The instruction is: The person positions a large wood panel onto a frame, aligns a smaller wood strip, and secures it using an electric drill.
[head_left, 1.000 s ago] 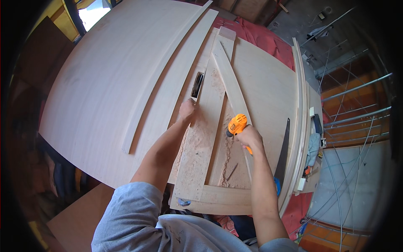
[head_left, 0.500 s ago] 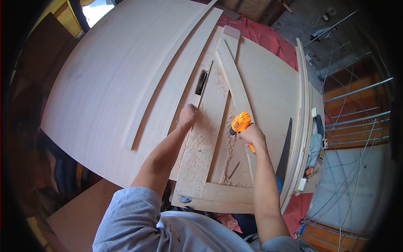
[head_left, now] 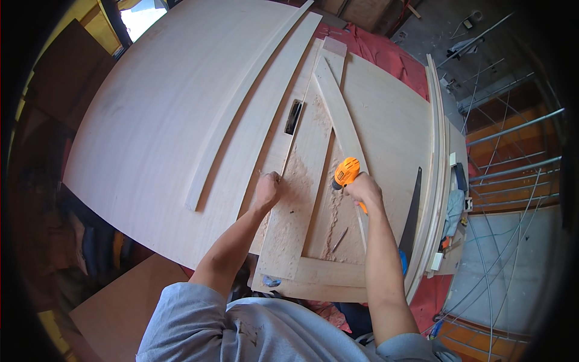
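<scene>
An orange-and-black cordless drill (head_left: 347,173) is gripped in my right hand (head_left: 365,189), its nose angled down to the left over the wooden frame. My left hand (head_left: 267,191) is closed at the left edge of a wide pale wooden board (head_left: 298,193) strewn with shavings. Whatever its fingers hold, if anything, cannot be made out. Farther up that edge, a dark rectangular slot (head_left: 293,117) lies beyond my left hand. A slim pencil-like stick (head_left: 340,239) rests among curled shavings (head_left: 332,220) below the drill. A narrow diagonal wooden strip (head_left: 339,102) crosses the frame.
Large plywood sheets (head_left: 151,120) fill the left, with a long batten (head_left: 241,108) on top. A handsaw (head_left: 412,211) lies to the right, beside stacked long strips (head_left: 431,181). Red sheeting (head_left: 386,57) shows at the back; metal poles (head_left: 512,169) stand far right.
My left hand has drawn back toward me along the board's edge. A thin dark line beyond it beside the slot no longer shows. My right hand keeps the drill nearly in place.
</scene>
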`<state>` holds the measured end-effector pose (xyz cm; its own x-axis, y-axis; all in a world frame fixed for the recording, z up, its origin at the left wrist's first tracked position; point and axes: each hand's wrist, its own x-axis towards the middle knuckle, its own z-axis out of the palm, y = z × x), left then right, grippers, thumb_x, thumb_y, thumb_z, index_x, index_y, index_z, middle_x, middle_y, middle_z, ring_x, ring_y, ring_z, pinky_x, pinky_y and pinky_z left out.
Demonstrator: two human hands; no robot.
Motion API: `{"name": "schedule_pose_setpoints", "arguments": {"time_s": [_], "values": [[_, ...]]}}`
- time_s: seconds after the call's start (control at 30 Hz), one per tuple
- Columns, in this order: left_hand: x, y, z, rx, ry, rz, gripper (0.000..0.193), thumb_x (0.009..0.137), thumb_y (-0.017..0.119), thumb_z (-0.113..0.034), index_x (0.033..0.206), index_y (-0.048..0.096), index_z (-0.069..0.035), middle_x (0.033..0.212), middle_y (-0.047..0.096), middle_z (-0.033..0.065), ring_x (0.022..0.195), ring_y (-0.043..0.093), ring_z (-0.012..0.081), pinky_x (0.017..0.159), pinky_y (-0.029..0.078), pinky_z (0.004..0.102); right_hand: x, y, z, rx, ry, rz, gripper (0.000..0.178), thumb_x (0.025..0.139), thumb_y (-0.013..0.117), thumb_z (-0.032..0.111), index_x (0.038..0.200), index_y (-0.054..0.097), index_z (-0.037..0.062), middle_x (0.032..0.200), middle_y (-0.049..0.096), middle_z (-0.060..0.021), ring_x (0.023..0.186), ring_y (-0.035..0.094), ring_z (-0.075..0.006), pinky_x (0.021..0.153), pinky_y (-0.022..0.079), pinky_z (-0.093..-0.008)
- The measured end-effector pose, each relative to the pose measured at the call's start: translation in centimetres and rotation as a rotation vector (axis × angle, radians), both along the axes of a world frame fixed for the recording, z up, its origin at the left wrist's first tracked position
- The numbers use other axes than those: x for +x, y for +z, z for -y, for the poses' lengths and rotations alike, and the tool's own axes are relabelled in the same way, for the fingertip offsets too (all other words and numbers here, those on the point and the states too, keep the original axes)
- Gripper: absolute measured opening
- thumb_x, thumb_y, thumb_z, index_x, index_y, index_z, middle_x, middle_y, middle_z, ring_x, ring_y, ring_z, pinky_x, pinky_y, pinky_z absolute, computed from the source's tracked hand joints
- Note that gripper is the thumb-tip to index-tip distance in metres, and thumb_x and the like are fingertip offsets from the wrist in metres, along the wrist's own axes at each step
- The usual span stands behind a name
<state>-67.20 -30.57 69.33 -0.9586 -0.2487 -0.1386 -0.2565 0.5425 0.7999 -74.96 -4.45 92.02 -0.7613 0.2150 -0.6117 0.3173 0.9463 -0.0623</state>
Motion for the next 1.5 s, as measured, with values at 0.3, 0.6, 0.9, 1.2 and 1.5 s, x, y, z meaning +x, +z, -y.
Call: {"name": "schedule_pose_setpoints", "arguments": {"time_s": [0.3,0.6,0.9,1.2,1.5], "values": [[9.1,1.5,-0.2,0.076,0.032,-0.003,0.02,0.084,0.064,-0.012,0.096,0.072,0.002,0.093,0.072,0.029,0.091,0.071,0.0473,0.079,0.054,0.0529,0.3,0.7,0.5,0.017,-0.003,0.002,0.03,0.08,0.072,0.014,0.109,0.076,0.0064,0.094,0.08,-0.013,0.073,0.078,-0.0243,0.075,0.061,-0.039],[9.2,2.8,0.1,0.084,-0.008,0.088,0.017,0.086,0.063,-0.013,0.092,0.07,0.001,0.089,0.071,0.0284,0.09,0.07,0.0469,0.078,0.054,0.0523,0.7,-0.8,-0.4,-0.014,-0.012,-0.029,0.025,0.084,0.071,0.017,0.104,0.078,0.0056,0.089,0.08,-0.0143,0.073,0.078,-0.0262,0.075,0.061,-0.0397],[12.9,2.3,0.4,0.076,-0.024,0.082,0.016,0.082,0.061,-0.007,0.092,0.068,0.004,0.09,0.069,0.0302,0.088,0.068,0.0478,0.079,0.053,0.0528,1.5,0.7,0.7,0.015,-0.004,-0.04,0.027,0.086,0.07,0.022,0.106,0.077,0.0052,0.092,0.08,-0.0155,0.078,0.079,-0.0284,0.08,0.061,-0.0428],[12.6,2.6,0.8,0.071,-0.077,0.125,0.019,0.082,0.06,-0.004,0.096,0.071,0.002,0.095,0.071,0.0301,0.093,0.07,0.0482,0.08,0.054,0.0529,1.3,0.3,0.6,0.019,-0.011,-0.035,0.027,0.085,0.072,0.02,0.107,0.077,0.0062,0.094,0.08,-0.0152,0.082,0.079,-0.0284,0.081,0.061,-0.042],[12.6,3.4,1.1,-0.145,-0.147,0.127,0.02,0.095,0.059,-0.012,0.105,0.075,-0.004,0.104,0.072,0.0239,0.094,0.072,0.0459,0.084,0.059,0.0537,1.2,0.2,0.4,-0.012,-0.036,-0.026,0.027,0.082,0.073,0.018,0.105,0.078,0.006,0.09,0.08,-0.0143,0.079,0.079,-0.0267,0.078,0.061,-0.0413]]}}
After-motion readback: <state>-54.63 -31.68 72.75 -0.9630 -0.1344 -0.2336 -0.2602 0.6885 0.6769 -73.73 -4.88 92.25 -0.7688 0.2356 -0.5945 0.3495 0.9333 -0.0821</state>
